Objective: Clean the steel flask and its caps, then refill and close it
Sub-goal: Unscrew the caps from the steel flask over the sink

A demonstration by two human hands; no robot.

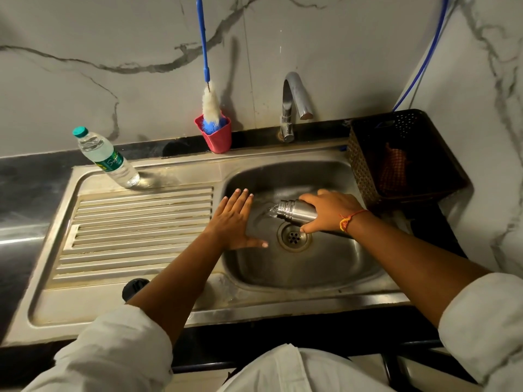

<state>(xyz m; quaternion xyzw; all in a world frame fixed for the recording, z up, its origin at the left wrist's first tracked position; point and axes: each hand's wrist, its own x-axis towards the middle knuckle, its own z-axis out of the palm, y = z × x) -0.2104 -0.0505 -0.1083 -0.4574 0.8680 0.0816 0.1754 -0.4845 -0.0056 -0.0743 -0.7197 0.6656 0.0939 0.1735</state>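
Over the drain (294,237), your right hand (331,210) grips the flask (297,213), mouth toward nine o'clock; tip it steeper so it empties fully. Your left hand (235,222) lies flat, fingers spread.

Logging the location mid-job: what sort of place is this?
Most likely a home kitchen: a steel sink with a ribbed drainboard, a tap at a marble-look wall, and a bottle brush in a pink cup. The right hand tips the steel flask over the sink.
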